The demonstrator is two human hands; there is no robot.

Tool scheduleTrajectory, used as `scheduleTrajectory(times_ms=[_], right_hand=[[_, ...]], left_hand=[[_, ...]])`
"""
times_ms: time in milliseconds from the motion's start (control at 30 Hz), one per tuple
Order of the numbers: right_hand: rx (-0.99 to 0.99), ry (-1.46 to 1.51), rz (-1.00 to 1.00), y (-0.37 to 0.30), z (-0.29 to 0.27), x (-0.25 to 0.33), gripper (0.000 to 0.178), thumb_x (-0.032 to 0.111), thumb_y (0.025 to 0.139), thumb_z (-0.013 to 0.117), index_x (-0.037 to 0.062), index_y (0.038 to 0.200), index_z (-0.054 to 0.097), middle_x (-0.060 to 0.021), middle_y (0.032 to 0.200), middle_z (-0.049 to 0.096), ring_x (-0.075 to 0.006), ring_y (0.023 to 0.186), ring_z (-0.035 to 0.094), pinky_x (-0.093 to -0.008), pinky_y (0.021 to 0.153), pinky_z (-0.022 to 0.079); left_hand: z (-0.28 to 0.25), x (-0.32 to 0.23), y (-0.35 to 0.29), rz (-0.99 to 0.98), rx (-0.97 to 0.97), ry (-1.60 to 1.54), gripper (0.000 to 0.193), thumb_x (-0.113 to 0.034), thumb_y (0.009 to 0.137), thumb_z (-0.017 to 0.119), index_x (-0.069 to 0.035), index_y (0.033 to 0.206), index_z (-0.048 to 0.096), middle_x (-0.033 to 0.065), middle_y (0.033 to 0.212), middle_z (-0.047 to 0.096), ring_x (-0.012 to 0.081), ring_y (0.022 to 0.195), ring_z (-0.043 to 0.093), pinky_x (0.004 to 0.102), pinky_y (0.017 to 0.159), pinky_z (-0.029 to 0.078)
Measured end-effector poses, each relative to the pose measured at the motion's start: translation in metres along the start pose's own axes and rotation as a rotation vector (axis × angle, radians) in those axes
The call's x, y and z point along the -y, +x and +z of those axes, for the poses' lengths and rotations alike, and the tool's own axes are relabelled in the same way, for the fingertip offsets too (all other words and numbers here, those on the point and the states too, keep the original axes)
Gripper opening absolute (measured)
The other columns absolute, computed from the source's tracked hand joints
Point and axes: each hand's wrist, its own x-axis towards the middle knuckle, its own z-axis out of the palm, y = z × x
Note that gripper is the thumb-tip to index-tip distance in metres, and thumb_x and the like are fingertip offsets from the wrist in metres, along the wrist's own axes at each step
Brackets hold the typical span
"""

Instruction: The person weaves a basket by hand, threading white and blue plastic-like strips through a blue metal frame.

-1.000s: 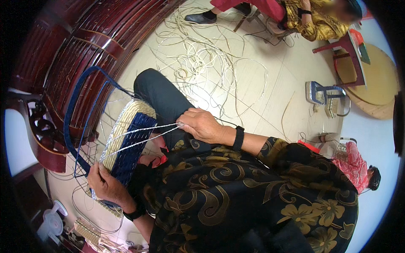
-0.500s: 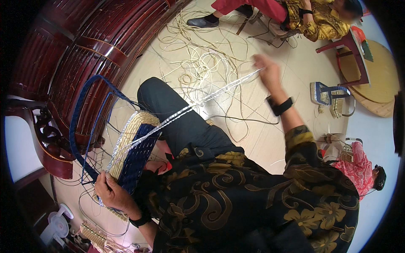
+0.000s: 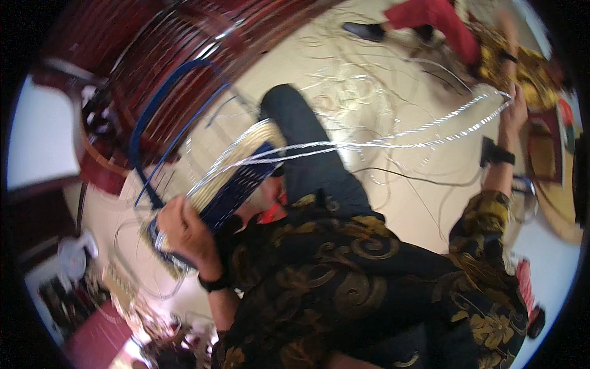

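Note:
A woven basket (image 3: 241, 186), cream along one side and navy on the other, leans tilted against my bent left leg. Its near end is gripped by my left hand (image 3: 189, 238), fingers closed around the rim. A tall blue handle hoop (image 3: 136, 138) rises from the basket's left side. From the weave a doubled white shiny cord (image 3: 424, 145) runs across my leg to the far right. There my right hand (image 3: 516, 114), smeared by motion at an outstretched arm, is closed on the cord's looped end.
Loose pale strands (image 3: 347, 95) lie tangled on the floor ahead. A dark red wooden bench (image 3: 184, 43) stands at the far left. Another person in red trousers (image 3: 439, 24) sits at the far right, close to my right hand. A white fan (image 3: 72, 258) is at the lower left.
My right hand has swung farther out to the right, drawing the white cord longer and spreading its two lengths apart. My left hand keeps its hold on the basket. The whole view has shifted.

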Motion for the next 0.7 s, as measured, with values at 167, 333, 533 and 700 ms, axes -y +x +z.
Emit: scheduleTrajectory(times_ms=[167,333,533,700], right_hand=[[0.573,-0.080,-0.187,-0.021,0.044,-0.011,0.044,0.005,0.075,0.058,0.0074,0.117,0.049,-0.0133,0.112,0.056,-0.0273,0.102,0.054,-0.0355,0.084,0.042],[0.754,-0.015,-0.527,-0.035,0.037,0.125,0.051,0.002,0.072,0.060,0.0074,0.121,0.048,-0.0096,0.123,0.050,-0.0263,0.111,0.047,-0.0344,0.092,0.038],[0.864,0.766,-0.521,-0.062,0.015,0.280,0.043,0.009,0.082,0.052,0.0021,0.124,0.045,-0.0107,0.119,0.051,-0.0206,0.106,0.050,-0.0308,0.090,0.038],[0.953,1.289,-1.083,-0.037,-0.010,0.345,0.062,0.036,0.081,0.048,0.0086,0.133,0.027,-0.0154,0.128,0.040,-0.0259,0.112,0.044,-0.0362,0.086,0.042]], left_hand=[[-0.001,-0.018,0.003,-0.013,0.025,-0.038,0.012,0.000,0.076,0.058,0.001,0.088,0.060,0.0129,0.088,0.059,0.0272,0.087,0.056,0.0370,0.089,0.036],[-0.018,-0.026,0.004,-0.079,0.057,-0.056,0.019,-0.001,0.076,0.060,0.001,0.095,0.061,0.0148,0.097,0.060,0.0287,0.096,0.056,0.0368,0.091,0.037],[-0.090,-0.029,0.013,-0.279,-0.173,-0.375,0.030,0.003,0.080,0.044,0.004,0.106,0.057,0.0160,0.109,0.058,0.0257,0.104,0.054,0.0348,0.093,0.040],[-0.161,-0.045,0.016,-0.194,-0.295,-0.521,0.033,0.000,0.082,0.039,0.004,0.111,0.054,0.0167,0.113,0.056,0.0261,0.108,0.051,0.0362,0.095,0.038]])
